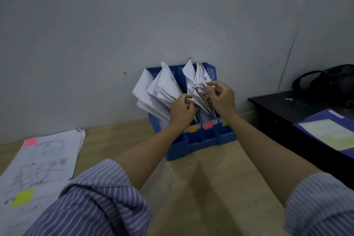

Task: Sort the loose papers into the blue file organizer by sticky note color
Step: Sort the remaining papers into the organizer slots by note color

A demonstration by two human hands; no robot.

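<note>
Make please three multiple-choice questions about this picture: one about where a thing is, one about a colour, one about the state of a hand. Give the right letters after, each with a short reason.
1. Where do the loose papers still to be sorted lie?
A. On the floor at the person's left
B. On the black table
C. Inside the black bag

2. Which colours have the three labels on the front of the blue file organizer, from left to right?
A. Blue, white, red
B. Orange, pink, green
C. Pink, pink, pink

3. What is the right hand doing?
A. Resting flat on the floor
B. Holding a pen
C. Fingering the filed papers in the right slot

Answers: 1 A, the sheets with a pink note and a yellow-green note lie at the left. 2 B, the orange label, pink label and green label show there. 3 C, its fingers are curled among the sheets, as are those of the left hand.
</note>
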